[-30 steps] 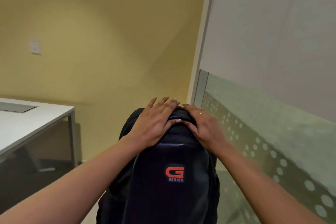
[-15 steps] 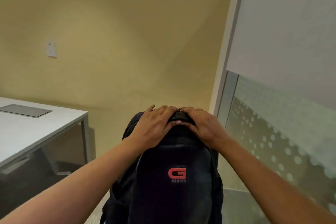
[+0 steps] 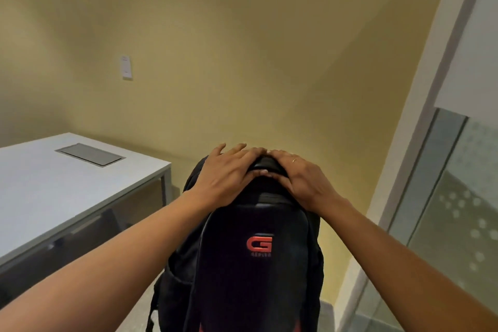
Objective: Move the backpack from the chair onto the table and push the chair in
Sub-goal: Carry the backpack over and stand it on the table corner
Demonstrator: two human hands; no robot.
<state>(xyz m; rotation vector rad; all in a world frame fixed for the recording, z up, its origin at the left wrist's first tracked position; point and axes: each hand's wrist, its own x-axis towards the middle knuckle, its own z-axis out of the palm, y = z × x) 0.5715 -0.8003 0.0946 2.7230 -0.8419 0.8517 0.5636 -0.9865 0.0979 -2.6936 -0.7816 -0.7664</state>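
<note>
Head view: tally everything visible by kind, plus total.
backpack: 1
hands: 2, left hand and right hand, both gripping the backpack's top
table: 1
table hatch: 1
wall plate: 1
glass partition: 1
Total: 7

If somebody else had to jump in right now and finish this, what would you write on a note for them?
Left hand grips the top of the backpack, fingers over it, thumb in front.
Right hand grips the top beside it.
Backpack stands upright, right of the white table, not on it; what lies under it is out of view.
Chair: not in view.
Done: both hands have hold of the backpack.
Left: set it on the table, then push the chair in.
</note>
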